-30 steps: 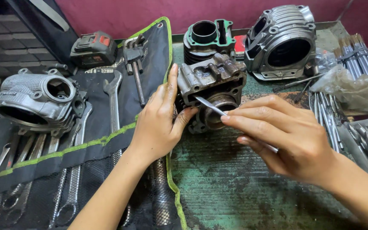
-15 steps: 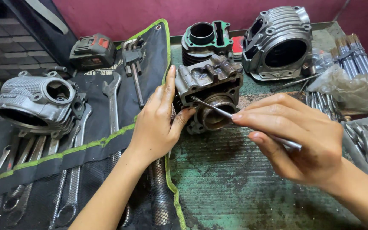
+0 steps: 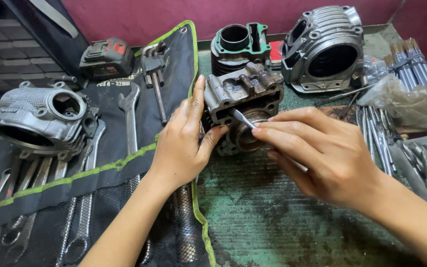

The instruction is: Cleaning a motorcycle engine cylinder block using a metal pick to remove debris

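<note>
A dirty grey engine cylinder head (image 3: 245, 96) lies on its side on a worn green bench top (image 3: 273, 217). My left hand (image 3: 186, 141) presses flat against its left side and steadies it, thumb under the round port. My right hand (image 3: 322, 158) pinches a thin metal scraper (image 3: 240, 118) whose tip touches the rim of the round port (image 3: 248, 136). The scraper's handle end is hidden under my fingers.
A black tool roll with green trim (image 3: 100, 168) holds several wrenches at left. A silver engine casing (image 3: 40, 118) sits on it. Behind are a black cylinder block (image 3: 238, 42), a second silver casing (image 3: 324, 47), a battery pack (image 3: 107, 57), and long metal rods (image 3: 416, 64) at right.
My right hand has drawn back a little toward the lower right, and the scraper tip stays at the port rim. The left hand keeps its hold.
</note>
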